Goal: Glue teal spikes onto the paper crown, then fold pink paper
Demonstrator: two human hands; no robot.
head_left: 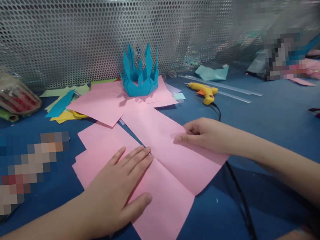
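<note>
A large pink paper sheet (166, 164) lies on the blue table, with a crease running down its middle. My left hand (121, 189) lies flat on its left half, fingers stretched out along the crease. My right hand (202, 135) rests on the sheet's right edge with fingers curled and pressed down on the paper. More pink sheets (103, 102) lie behind and under it. A folded blue paper crown (139, 73) stands upright on the far pink sheets.
A yellow glue gun (204, 92) lies right of the crown, its black cord (237, 188) running under my right forearm. Clear glue sticks (229, 88), yellow and blue paper scraps (61, 103), and a clear packet (8, 95) lie near the perforated metal wall (86, 33).
</note>
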